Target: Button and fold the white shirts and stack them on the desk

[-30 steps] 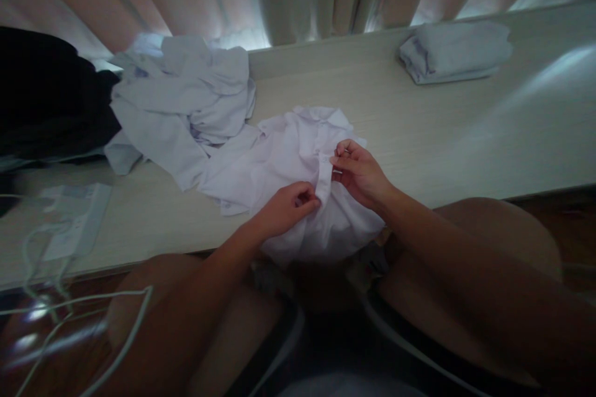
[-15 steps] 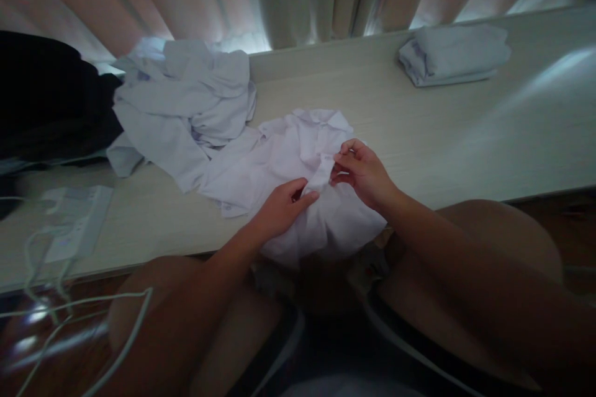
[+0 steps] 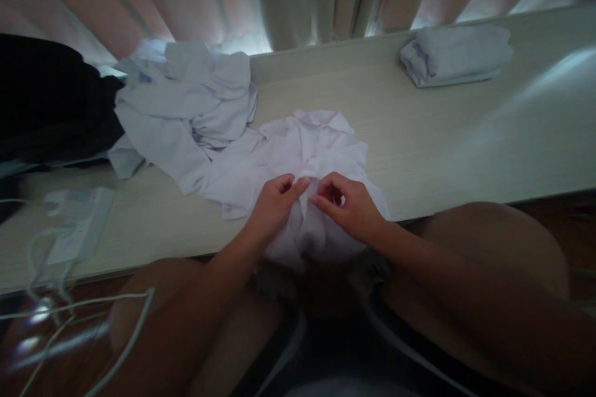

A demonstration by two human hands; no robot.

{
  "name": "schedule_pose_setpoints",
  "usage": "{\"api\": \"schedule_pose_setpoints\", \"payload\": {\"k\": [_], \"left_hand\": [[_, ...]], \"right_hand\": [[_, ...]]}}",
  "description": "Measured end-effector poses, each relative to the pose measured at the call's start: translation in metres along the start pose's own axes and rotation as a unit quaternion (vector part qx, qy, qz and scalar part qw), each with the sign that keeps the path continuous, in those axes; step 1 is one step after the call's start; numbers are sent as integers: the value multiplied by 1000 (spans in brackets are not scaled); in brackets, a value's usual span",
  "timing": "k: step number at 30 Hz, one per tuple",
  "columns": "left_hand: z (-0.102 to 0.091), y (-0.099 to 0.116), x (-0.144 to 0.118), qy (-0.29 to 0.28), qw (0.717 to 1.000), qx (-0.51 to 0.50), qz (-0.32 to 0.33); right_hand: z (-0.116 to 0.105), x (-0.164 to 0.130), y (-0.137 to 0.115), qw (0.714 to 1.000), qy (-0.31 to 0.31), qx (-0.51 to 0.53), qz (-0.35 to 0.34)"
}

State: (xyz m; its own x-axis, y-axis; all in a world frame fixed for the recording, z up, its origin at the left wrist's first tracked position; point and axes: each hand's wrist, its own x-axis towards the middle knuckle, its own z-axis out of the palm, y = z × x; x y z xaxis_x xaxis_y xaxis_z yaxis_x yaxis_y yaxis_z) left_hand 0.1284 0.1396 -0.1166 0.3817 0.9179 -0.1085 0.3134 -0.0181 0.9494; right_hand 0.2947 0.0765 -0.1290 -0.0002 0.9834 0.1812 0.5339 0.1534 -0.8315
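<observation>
As the white shirt (image 3: 307,149) overhangs the desk (image 3: 442,136) edge at 6 o'clock, its front is pinched by left hand (image 3: 274,205) & right hand (image 3: 347,208) fingertips; a slip off is likely if grip's loosened.

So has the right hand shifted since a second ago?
Yes. The right hand has come down the white shirt toward the table's near edge, closing on the left hand.

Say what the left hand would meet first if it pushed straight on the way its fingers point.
Most likely the right hand: the left hand points rightward across the white shirt, both pinching one fold.
</observation>
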Motion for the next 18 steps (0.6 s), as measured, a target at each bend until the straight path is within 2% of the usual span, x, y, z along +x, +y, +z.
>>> {"api": "schedule_pose_setpoints", "payload": {"k": [4, 8, 11, 14, 18], "left_hand": [[0, -4, 1, -9, 999, 31, 25], [-10, -6, 7, -125, 988, 65, 60], [-22, -8, 13, -200, 976, 73, 54], [-31, -10, 18, -186, 980, 54, 36], [-32, -5, 16, -114, 993, 9, -15]], "right_hand": [[5, -1, -3, 999, -29, 17, 18], [5, 1, 5, 986, -40, 153, 47], [-2, 6, 13, 967, -68, 238, 67], [-10, 12, 18, 944, -81, 309, 86], [-19, 17, 18, 901, -51, 409, 133]]}}
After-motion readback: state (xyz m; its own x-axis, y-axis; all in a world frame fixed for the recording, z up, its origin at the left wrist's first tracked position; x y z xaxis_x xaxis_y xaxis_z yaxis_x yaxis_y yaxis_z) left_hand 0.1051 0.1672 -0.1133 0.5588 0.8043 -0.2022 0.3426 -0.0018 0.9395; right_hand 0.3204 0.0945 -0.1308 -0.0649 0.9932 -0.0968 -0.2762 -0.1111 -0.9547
